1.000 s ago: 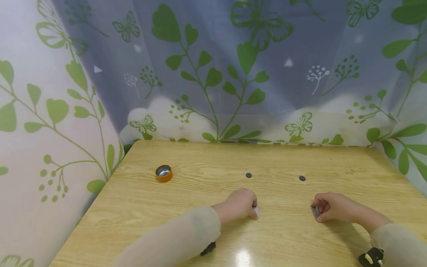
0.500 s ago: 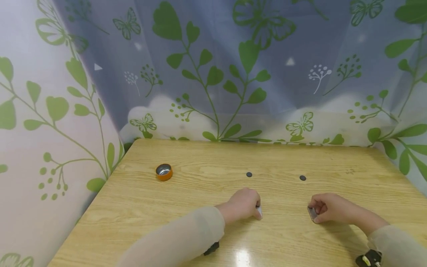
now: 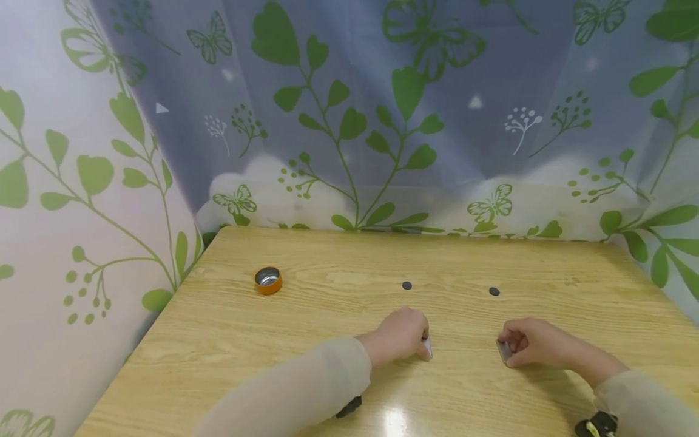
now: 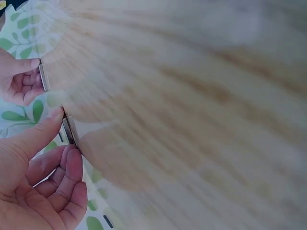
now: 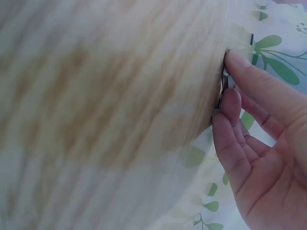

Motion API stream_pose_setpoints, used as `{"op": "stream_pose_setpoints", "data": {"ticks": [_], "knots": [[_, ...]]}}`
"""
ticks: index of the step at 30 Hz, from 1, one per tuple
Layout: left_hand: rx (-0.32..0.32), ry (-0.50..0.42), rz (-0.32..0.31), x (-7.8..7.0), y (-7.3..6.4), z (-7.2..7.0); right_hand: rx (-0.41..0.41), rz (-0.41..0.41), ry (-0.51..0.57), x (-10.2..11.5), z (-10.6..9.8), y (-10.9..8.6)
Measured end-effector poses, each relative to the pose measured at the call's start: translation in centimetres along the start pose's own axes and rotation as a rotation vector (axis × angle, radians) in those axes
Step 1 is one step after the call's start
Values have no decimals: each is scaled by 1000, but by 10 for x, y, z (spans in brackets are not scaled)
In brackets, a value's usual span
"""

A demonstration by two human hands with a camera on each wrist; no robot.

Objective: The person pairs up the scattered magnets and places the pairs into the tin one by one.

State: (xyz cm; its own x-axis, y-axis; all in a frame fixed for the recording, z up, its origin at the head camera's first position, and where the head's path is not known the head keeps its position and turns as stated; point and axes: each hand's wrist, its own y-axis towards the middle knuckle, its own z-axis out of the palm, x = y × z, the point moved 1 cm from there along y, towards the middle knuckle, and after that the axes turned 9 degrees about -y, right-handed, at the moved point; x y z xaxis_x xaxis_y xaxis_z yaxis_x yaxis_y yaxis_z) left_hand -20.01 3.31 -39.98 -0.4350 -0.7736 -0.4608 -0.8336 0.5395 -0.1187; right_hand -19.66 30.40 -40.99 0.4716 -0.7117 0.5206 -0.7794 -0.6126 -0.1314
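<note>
Saw an orange bowl toward the back left corner of the table. Farther right, found the left hand with thumb and curled fingers pinching a thin pale piece, well in from the left edge. Behind it, nearer the back edge, noticed a dark disc. Noted a second disc to its right, then a thin grey piece, tilted, pinched by the thumb and fingers of the right hand, toward the right edge.
</note>
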Motion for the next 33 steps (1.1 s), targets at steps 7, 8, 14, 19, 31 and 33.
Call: {"op": "stream_pose_setpoints", "data": {"ticks": [7, 8, 14, 19, 31, 33], "knots": [[19, 3, -15, -5, 1, 2, 2, -15, -3, 2, 2, 3], [19, 1, -17, -6, 1, 2, 3, -15, -3, 2, 2, 4], [21, -10, -31, -9, 2, 4, 13, -18, -5, 5, 2, 5], [16, 6, -25, -12, 2, 4, 20, -19, 3, 9, 3, 6], [28, 36, -13, -19, 7, 7, 8, -31, -8, 13, 5, 11], [27, 43, -14, -19, 8, 8, 5, -32, -3, 13, 5, 11]]}}
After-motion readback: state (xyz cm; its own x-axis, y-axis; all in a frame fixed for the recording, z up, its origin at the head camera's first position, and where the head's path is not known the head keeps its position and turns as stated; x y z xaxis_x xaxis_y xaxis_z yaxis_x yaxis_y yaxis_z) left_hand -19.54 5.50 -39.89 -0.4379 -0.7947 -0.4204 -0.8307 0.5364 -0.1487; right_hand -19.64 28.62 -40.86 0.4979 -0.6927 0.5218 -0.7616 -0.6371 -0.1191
